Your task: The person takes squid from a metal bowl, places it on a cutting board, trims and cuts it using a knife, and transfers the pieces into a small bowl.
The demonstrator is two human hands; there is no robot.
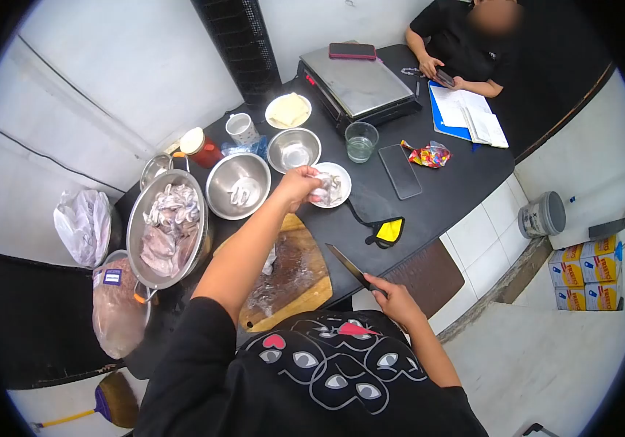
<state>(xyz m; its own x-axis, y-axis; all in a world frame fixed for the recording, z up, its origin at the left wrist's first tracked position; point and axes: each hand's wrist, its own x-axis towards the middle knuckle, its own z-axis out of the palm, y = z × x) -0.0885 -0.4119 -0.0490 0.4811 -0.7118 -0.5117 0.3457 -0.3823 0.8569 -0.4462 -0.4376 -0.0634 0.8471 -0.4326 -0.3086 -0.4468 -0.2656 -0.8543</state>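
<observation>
My left hand [300,185] is closed on pale, wet scraps at the left rim of a small white bowl [343,191], which has similar scraps [333,188] in it. In my right hand [394,297] is the handle of a knife [350,264], its blade pointing up and left, right of the wooden cutting board [312,266]. The board is wet and stained, with a whitish piece [269,261] partly behind my left forearm. A steel bowl [217,207] holds a few pale pieces. A large colander [135,244] at the left is heaped with squid-like pieces [170,226].
Nearby stand an empty steel bowl [294,148], a glass [361,142], a phone [400,172], a black-and-yellow item [389,231], a mug [241,129] and a scale [360,80]. A bag of pinkish meat [118,313] lies at the left. Another person [465,44] sits across, holding a phone.
</observation>
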